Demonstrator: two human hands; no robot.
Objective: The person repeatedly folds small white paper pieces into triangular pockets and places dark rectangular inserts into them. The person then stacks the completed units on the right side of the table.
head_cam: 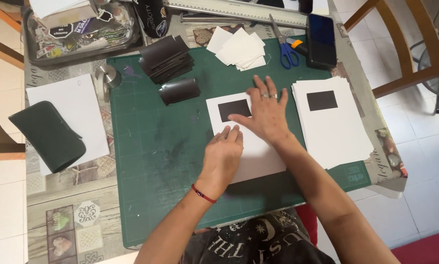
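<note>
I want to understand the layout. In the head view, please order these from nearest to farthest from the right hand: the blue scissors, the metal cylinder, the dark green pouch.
From the right hand:
1. Blue scissors, up beside the phone.
2. Metal cylinder, at the mat's left edge.
3. Dark green pouch, far left on white paper.

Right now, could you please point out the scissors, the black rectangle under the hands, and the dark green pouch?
scissors (pixel 289 53), head view, blue handles.
black rectangle (pixel 233 108), head view, its middle.
dark green pouch (pixel 46 134), head view, its middle.
</note>
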